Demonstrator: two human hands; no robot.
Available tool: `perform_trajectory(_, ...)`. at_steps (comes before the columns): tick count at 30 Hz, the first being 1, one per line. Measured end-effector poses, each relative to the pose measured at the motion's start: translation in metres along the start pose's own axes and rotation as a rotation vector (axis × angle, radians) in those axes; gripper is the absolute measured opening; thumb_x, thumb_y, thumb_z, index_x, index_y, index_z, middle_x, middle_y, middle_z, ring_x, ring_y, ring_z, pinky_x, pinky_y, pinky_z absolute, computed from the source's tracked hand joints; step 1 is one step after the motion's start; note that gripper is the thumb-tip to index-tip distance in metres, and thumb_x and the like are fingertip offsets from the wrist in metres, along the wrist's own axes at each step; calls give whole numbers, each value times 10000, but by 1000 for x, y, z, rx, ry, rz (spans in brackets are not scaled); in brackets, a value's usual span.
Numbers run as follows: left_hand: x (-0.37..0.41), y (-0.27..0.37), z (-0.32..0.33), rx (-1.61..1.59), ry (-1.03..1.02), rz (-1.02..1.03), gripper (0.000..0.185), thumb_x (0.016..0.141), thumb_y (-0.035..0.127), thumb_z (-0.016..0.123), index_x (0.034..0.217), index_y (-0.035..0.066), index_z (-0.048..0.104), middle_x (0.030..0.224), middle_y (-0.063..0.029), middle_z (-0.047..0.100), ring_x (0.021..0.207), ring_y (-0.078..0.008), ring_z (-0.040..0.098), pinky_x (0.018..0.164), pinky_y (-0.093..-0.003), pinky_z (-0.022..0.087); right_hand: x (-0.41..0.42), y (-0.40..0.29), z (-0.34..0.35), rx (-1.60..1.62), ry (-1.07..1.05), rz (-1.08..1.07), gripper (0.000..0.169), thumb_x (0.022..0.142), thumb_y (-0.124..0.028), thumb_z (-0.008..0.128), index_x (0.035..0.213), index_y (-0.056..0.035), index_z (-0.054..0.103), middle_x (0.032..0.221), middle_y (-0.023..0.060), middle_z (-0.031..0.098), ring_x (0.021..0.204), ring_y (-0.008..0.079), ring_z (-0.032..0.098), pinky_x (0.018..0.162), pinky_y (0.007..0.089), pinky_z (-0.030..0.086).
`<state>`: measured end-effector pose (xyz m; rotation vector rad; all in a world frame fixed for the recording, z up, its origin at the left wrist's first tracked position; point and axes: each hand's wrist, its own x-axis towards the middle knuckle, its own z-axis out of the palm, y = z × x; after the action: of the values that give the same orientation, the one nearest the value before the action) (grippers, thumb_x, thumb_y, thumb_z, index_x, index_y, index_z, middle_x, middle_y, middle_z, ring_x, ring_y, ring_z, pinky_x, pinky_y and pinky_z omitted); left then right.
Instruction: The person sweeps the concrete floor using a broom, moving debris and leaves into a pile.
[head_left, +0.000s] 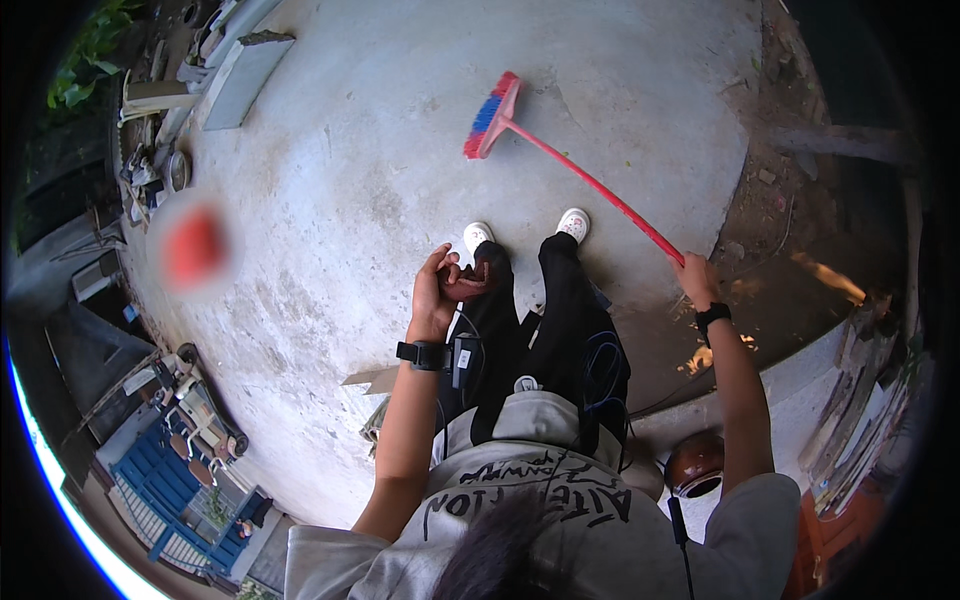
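Note:
A broom with a red handle (600, 191) slants across the concrete floor. My right hand (699, 281) is closed round the end of that handle. The broom head (493, 116), with red and blue bristles, lies up ahead, beyond my white shoes. My left hand (435, 292) is raised in front of my left leg, with its fingers bent round a dark reddish-brown object (469, 281), apparently cloth or leather; its exact kind cannot be told. Black bands circle both wrists, and a small black device with a cable hangs beside the left one.
A pale slab (247, 82) stands at the upper left. A parked scooter (199, 420) is at the lower left, near blue steps (154, 469). Bare soil and debris (772, 180) border the concrete at right. A brown glazed pot (694, 461) and stacked planks (851, 435) lie behind me at right.

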<state>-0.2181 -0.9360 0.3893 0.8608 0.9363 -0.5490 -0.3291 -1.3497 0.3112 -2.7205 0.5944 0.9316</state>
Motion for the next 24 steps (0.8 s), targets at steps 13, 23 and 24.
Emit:
perform_trajectory(13,-41,60,-224,-513,28,277,71,829,102,461,823,48,506,626,-10,534,454,-90,380,701,-282,427,0,-354,63,-91,-80,-468,247,767,-253,526,757,-24,620,764,169,609,719,311,599,628,409,468)
perform_trajectory(23,-137,154,-511,-779,163,596,89,833,104,486,750,72,490,646,-18,517,562,-122,490,664,-265,451,-49,-332,35,-500,-1,-180,372,792,-383,498,874,-34,600,860,169,602,817,317,581,707,407,461)
perform_trajectory(24,-144,151,-533,-836,220,618,78,823,98,500,752,69,494,644,-17,514,571,-123,491,659,-264,452,-52,-332,21,-503,-1,-116,375,794,-384,496,888,-34,596,876,172,599,828,319,578,717,408,458)
